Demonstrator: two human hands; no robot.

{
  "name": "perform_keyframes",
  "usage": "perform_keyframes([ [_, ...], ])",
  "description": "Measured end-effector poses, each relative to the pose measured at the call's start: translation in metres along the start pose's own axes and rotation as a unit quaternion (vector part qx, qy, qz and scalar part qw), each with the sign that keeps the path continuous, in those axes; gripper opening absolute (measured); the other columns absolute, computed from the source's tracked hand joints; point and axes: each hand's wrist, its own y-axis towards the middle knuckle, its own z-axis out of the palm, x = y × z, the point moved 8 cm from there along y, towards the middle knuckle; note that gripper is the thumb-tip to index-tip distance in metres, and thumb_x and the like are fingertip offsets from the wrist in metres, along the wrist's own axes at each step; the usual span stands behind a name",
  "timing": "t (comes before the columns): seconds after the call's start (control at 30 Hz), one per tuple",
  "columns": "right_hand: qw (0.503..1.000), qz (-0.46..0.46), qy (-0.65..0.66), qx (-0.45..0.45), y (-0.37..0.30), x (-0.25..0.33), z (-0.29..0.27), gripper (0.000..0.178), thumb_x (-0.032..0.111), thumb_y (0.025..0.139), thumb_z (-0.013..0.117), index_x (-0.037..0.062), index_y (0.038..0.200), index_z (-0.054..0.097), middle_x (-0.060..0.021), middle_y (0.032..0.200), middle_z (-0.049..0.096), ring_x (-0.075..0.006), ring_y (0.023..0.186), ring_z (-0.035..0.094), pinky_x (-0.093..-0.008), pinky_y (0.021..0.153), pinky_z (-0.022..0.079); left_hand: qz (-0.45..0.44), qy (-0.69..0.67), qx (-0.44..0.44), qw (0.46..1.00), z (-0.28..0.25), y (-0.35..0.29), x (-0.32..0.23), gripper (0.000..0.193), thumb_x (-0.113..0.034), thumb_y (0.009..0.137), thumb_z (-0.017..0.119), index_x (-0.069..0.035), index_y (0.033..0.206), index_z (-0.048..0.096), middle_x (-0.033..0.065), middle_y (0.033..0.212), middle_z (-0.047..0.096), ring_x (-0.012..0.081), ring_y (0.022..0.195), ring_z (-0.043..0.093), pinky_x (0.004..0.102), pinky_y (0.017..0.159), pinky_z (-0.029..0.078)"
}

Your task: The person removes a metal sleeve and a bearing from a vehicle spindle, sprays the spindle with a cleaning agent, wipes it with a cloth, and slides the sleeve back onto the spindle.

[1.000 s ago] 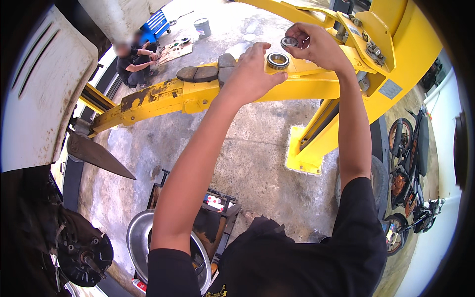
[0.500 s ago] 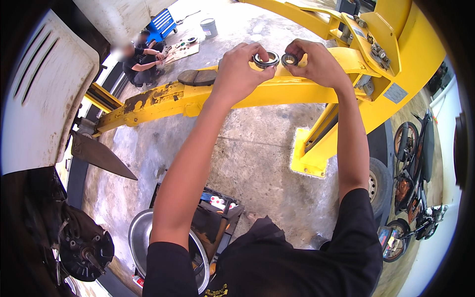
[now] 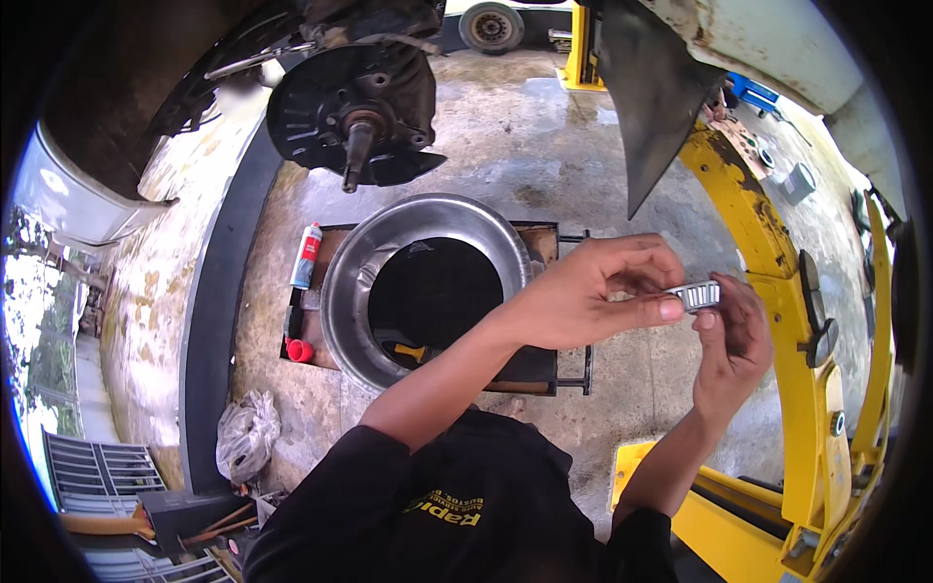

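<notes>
A silver roller bearing (image 3: 696, 294) with its rollers showing is held up to the right of a metal basin. My left hand (image 3: 617, 291) pinches its near-left side between thumb and fingers. Against its right side are the curled fingers and thumb of my right hand (image 3: 736, 335), also closed on it. Whether anything else is inside the right hand is hidden. The wide metal basin (image 3: 350, 335) holds dark liquid, with a yellow-handled brush (image 3: 412, 351) in it. Above the basin, a bare spindle (image 3: 361, 141) sticks out of a dark backing plate (image 3: 301, 126).
A tray cart (image 3: 542, 366) carries the basin, a spray can (image 3: 306, 257) and a red cap (image 3: 298, 351). On the right stands a yellow lift arm (image 3: 773, 238) bearing a small ring-shaped part (image 3: 838, 424). A dark pointed flap (image 3: 646, 87) hangs down. A plastic bag (image 3: 247, 435) lies left.
My view has turned left from the lift arm to the basin and spindle. My hands, which each held a separate bearing over the lift arm, are now together around one bearing.
</notes>
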Motion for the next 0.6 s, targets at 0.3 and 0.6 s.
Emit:
perform_keyframes([
  [0.3,0.926,0.1,0.257,0.258,0.008,-0.007,0.283,0.019,0.001,0.092,0.077,-0.0031,0.108,0.068,-0.0065,0.104,0.069,-0.0105,0.092,0.067,-0.0254,0.082,0.054,0.036,0.157,-0.46,0.873,-0.172,-0.192,-0.068,0.026,-0.01,0.1,0.069,0.007,0.119,0.065,0.0087,0.112,0.066,0.0141,0.098,0.07,0.028,0.084,0.062],
  [0.6,0.933,0.173,0.246,0.2,-0.004,-0.025,0.378,0.022,0.007,0.092,0.079,-0.0026,0.108,0.069,-0.005,0.097,0.074,-0.0089,0.088,0.069,-0.025,0.082,0.056,0.027,0.194,-0.507,0.839,-0.251,-0.24,-0.068,0.031,-0.014,0.101,0.07,0.007,0.123,0.064,0.0115,0.112,0.07,0.0171,0.101,0.069,0.032,0.09,0.06],
])
